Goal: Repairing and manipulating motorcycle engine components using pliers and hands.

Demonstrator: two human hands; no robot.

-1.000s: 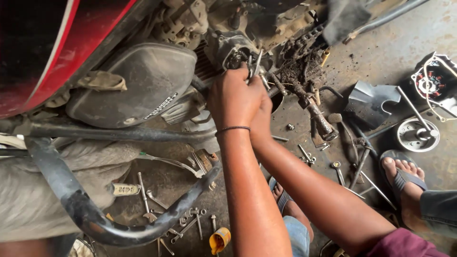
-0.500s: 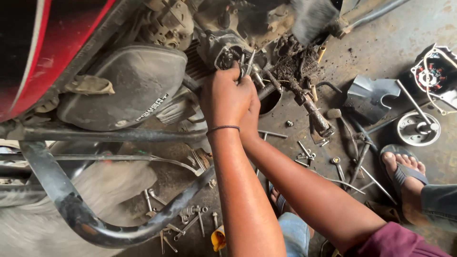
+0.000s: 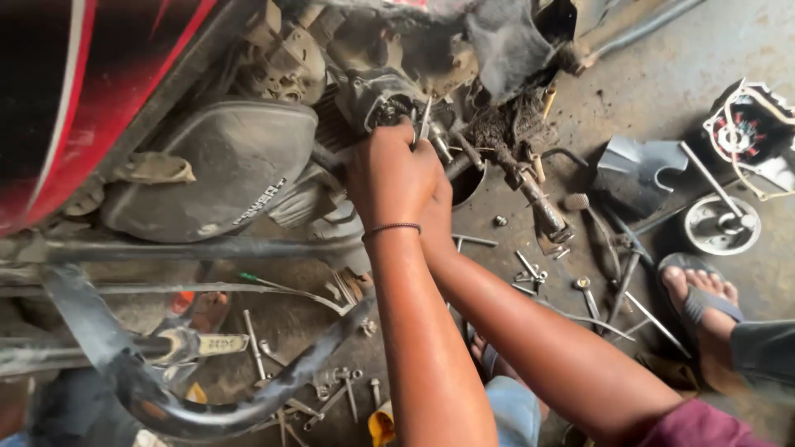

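Fingers of both hands (image 3: 402, 178) closed around a slim metal tool (image 3: 425, 122) at the engine (image 3: 377, 103).

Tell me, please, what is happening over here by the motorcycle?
A person is working with both hands on a motorcycle engine. The left hand is pressed against the engine and grips a slim metal tool set into it. The right hand sits mostly hidden behind the left. Loose bolts and tools lie on the concrete floor, and another person's sandalled foot rests nearby.
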